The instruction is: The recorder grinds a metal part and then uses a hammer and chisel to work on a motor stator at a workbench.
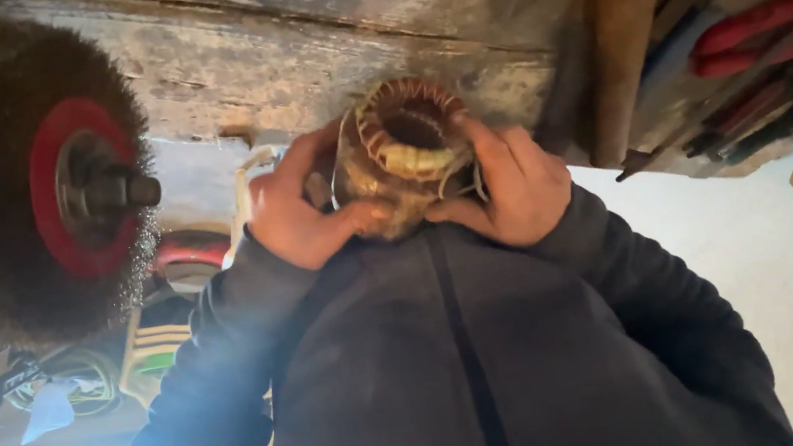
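— Motor stator [403, 152], is it? Round, rusty-brown, copper windings looped about a dark hollow core.

— Yes. It sits between both hands, against the dark jacket [455, 367]. The left hand [300, 215] clasps one flank, thumb across the front; the right hand [508, 184] grips the other, fingers curled over the rim.

— Much room around the stator?

— The worn wooden bench [295, 54] lies just behind it. The wire brush wheel [28, 177] spins well apart, on the left hand's side; red-handled tools [761, 32] lie off beyond the right hand.
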